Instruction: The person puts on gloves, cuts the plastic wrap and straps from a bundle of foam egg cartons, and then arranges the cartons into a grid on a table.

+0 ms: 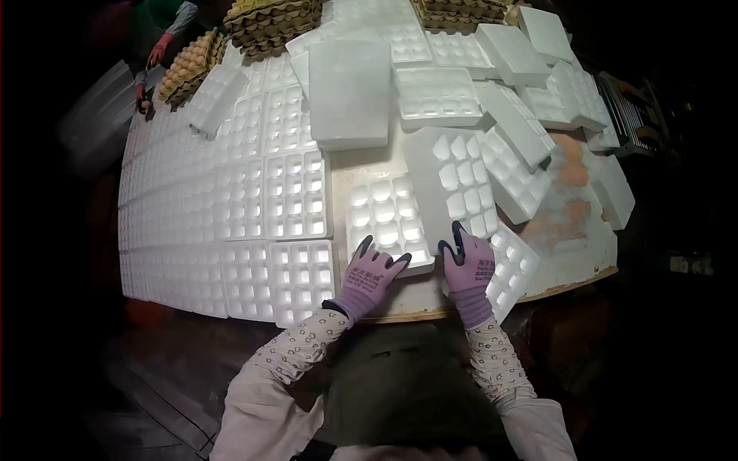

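Both gloved hands lie flat, grip open: the left hand (pixel 370 278) on the near edge of an empty foam tray (pixel 384 215) at the tabletop (pixel 573 265) edge, the right hand (pixel 469 265) just beside it. Laid-out trays (pixel 231 200) fill the left in rows, while loose trays (pixel 523 131) lie heaped right, seemingly unsorted.

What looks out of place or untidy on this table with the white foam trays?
The trays on the left lie in a neat grid, but the trays on the right are heaped crooked and overlap one another. Beside them a brownish patch marks the bare table top. The tray under the left hand lies flat.
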A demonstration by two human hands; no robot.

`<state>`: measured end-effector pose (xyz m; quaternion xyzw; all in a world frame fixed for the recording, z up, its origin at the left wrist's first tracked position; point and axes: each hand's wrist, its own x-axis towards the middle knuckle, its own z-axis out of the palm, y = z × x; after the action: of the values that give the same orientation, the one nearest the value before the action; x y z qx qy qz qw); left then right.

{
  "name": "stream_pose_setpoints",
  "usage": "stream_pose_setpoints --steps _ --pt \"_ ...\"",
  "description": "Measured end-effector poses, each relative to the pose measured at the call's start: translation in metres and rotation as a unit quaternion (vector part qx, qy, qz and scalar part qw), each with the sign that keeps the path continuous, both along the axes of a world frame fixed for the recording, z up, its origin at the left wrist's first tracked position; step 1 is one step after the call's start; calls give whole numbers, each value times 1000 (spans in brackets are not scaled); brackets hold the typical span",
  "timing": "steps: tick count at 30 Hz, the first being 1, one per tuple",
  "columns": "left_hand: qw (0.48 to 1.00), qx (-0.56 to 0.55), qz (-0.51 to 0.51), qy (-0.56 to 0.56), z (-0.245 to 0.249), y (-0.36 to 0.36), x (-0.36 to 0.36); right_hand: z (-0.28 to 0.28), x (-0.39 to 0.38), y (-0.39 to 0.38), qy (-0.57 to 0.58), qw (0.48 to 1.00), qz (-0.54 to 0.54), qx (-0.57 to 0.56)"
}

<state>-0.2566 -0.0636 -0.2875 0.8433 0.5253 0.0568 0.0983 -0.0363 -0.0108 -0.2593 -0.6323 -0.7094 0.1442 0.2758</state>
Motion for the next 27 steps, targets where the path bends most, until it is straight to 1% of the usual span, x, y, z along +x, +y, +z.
stream_pose_setpoints --steps 3,5,6,7,9,10,12,14,15,18,19,20,21,22,23,24,25,26,27 --pt "997 4 46 69 -10 12 -7 -33 -11 31 -83 994 52 -41" --pt "993 12 71 96 -26 40 -17 -37 -25 49 -145 984 78 -67" --pt "989 -8 91 115 -30 54 -19 -39 -33 57 -177 977 92 -79" --pt "989 -3 99 110 -36 64 -23 -44 -40 62 -186 974 96 -87" --pt "990 9 96 108 -48 71 -29 -58 -52 71 -166 980 83 -66" --pt "988 7 110 110 -54 69 -31 -64 -56 73 -157 983 75 -58" --pt "985 -1 129 112 -63 61 -30 -70 -57 73 -137 986 61 -78" --pt "987 7 133 86 -64 55 -32 -69 -58 70 -126 988 44 -78" --pt "988 9 132 79 -66 56 -35 -73 -60 70 -131 983 45 -119" --pt "991 9 120 54 -67 61 -44 -101 -70 71 -72 984 82 -143" --pt "992 5 115 40 -66 62 -45 -111 -75 72 -23 983 118 -141" --pt "994 -1 107 24 -66 63 -45 -121 -72 70 -24 981 155 -116" --pt "994 -18 111 -2 -62 64 -44 -117 -64 70 -8 985 151 -85" --pt "992 -31 122 -2 -60 63 -45 -105 -57 72 6 987 149 -50" --pt "991 -19 135 -10 -58 60 -43 -75 -40 74 -10 993 115 -9" --pt "988 -7 150 -18 -56 57 -42 -67 -13 79 -49 997 39 48" --pt "983 -6 170 -67 -55 53 -37 -78 21 90 -87 991 -52 83" --pt "983 -21 152 -98 -52 43 -28 -84 53 98 -190 971 -135 48" --pt "982 -30 135 -130 -48 36 -12 -91 79 102 -267 939 -208 -61"
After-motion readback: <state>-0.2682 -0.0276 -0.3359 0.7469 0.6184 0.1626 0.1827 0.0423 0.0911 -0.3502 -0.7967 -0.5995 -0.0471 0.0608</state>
